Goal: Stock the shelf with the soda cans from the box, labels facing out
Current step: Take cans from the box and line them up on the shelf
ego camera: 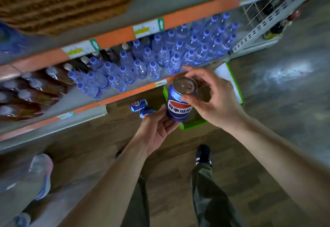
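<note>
A blue Pepsi can (180, 101) is held upright in front of me, its red-white-blue label facing the camera and its silver top showing. My left hand (157, 130) grips it from below and the left. My right hand (210, 98) touches its upper rim with thumb and fingertips, fingers spread. Below the hands sits the green-and-white box (230, 82) on the floor, mostly hidden by the can and hands. Two more Pepsi cans (139, 106) lie on their sides on the floor by the shelf's foot. The lower shelf (125, 98) has an orange edge strip.
Several clear water bottles with blue caps (160, 55) fill the lower shelf; dark brown bottles (35, 90) stand to their left. A woven brown item (62, 3) sits on the shelf above. Another person's shoe (41, 173) is at the left. My own feet stand on wood flooring.
</note>
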